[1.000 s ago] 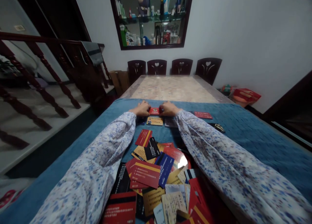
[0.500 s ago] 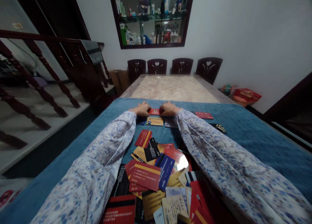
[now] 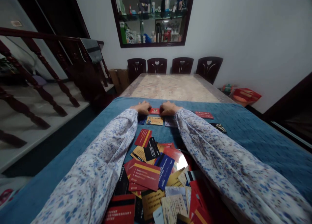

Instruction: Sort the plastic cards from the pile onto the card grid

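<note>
One left hand (image 3: 143,108) and one right hand (image 3: 168,108), half-curled, flank the red card (image 3: 154,111) at twelve o'clock from the yellow card (image 3: 154,121); whether they grip, I can't tell; even pressure should keep it square

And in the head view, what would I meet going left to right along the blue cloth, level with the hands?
Left hand, red card between the hands, right hand, another red card.

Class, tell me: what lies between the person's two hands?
In the head view, a red card lies between the left hand and the right hand, on the blue cloth.
</note>
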Available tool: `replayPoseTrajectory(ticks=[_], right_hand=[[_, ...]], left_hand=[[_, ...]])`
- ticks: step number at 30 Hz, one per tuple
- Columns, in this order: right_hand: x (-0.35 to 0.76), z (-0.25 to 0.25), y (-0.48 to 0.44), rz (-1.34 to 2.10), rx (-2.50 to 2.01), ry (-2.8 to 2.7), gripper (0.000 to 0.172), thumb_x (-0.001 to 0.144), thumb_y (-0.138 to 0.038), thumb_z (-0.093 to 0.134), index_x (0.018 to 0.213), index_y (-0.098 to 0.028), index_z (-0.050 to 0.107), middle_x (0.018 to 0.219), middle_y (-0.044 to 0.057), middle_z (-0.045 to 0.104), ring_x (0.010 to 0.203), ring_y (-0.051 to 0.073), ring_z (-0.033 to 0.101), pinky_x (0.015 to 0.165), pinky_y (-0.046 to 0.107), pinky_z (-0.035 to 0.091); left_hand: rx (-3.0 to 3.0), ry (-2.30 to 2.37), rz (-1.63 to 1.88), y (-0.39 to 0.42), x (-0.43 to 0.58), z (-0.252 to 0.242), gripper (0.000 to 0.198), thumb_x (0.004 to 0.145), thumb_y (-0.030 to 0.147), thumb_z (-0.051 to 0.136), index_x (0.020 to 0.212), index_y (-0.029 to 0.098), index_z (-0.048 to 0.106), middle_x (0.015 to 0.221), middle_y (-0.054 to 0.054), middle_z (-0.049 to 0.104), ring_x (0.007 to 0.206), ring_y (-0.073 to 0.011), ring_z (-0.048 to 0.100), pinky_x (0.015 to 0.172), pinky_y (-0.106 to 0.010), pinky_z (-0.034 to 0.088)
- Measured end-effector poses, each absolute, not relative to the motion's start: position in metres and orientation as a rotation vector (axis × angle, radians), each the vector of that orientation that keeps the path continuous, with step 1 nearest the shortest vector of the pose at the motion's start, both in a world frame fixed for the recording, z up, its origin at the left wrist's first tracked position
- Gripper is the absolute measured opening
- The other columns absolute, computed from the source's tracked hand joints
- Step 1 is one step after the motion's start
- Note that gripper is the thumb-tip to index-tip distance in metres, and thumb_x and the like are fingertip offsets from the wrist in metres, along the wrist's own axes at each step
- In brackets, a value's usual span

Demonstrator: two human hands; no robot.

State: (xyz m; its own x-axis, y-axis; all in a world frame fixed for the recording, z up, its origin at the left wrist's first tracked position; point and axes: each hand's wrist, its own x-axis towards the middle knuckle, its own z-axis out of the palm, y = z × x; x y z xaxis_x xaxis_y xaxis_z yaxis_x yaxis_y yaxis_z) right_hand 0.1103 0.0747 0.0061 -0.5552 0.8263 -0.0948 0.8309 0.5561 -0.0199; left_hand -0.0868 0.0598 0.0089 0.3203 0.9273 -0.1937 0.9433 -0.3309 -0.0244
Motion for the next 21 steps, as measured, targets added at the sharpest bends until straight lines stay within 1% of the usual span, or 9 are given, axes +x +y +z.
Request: replayPoseTrajectory(ticks=[4, 7, 11, 15, 18, 21], right_hand=[[0.110, 0.005, 0.076, -0.123, 1.444, 2.704, 0.037, 0.081, -0.035, 0.073, 0.115, -0.020, 0.081, 0.119, 0.012, 0.077, 0.114, 0.032, 0.066, 0.092, 0.035, 0.052], [0.110, 0.005, 0.077, -0.127, 1.438, 2.699, 0.036, 0.083, -0.035, 0.071, 0.115, -0.020, 0.081, 0.119, 0.012, 0.077, 0.113, 0.031, 0.066, 0.092, 0.036, 0.052], [0.112, 0.004, 0.078, -0.083, 1.426, 2.708, 0.036, 0.083, -0.037, 0.071, 0.115, -0.022, 0.080, 0.122, 0.012, 0.076, 0.117, 0.033, 0.064, 0.094, 0.039, 0.051], [0.113, 0.002, 0.078, -0.042, 1.403, 2.720, 0.036, 0.085, -0.039, 0.070, 0.115, -0.023, 0.079, 0.126, 0.012, 0.074, 0.120, 0.035, 0.062, 0.095, 0.041, 0.051], [0.114, 0.003, 0.077, 0.006, 1.390, 2.729, 0.041, 0.086, -0.044, 0.070, 0.120, -0.021, 0.077, 0.132, 0.016, 0.070, 0.127, 0.038, 0.058, 0.095, 0.044, 0.050], [0.116, 0.004, 0.076, 0.039, 1.374, 2.736, 0.054, 0.086, -0.051, 0.071, 0.130, -0.019, 0.072, 0.138, 0.019, 0.065, 0.132, 0.040, 0.053, 0.097, 0.047, 0.049]], left_hand=[[2.477, 1.763, -0.239, 0.059, -0.086, 0.008, 0.038, 0.071, 0.021, 0.065, 0.108, 0.022, 0.072, 0.125, -0.012, 0.066, 0.130, -0.0359, 0.046, 0.111, -0.057, 0.042], [2.486, 1.767, -0.235, 0.057, -0.086, 0.008, 0.037, 0.071, 0.020, 0.063, 0.108, 0.022, 0.071, 0.126, -0.012, 0.065, 0.129, -0.0354, 0.046, 0.109, -0.056, 0.042], [2.514, 1.787, -0.209, 0.053, -0.085, 0.006, 0.037, 0.070, 0.019, 0.062, 0.106, 0.021, 0.071, 0.122, -0.012, 0.065, 0.127, -0.0350, 0.046, 0.105, -0.053, 0.043], [2.548, 1.789, -0.181, 0.051, -0.086, 0.004, 0.042, 0.070, 0.018, 0.062, 0.112, 0.019, 0.071, 0.124, -0.014, 0.064, 0.131, -0.0368, 0.043, 0.106, -0.054, 0.042], [2.573, 1.783, -0.155, 0.049, -0.090, 0.004, 0.045, 0.073, 0.020, 0.063, 0.117, 0.019, 0.070, 0.130, -0.014, 0.063, 0.135, -0.0380, 0.042, 0.108, -0.055, 0.040], [2.602, 1.764, -0.093, 0.045, -0.095, 0.006, 0.045, 0.076, 0.021, 0.062, 0.120, 0.019, 0.070, 0.132, -0.014, 0.063, 0.136, -0.0375, 0.041, 0.109, -0.054, 0.040]])
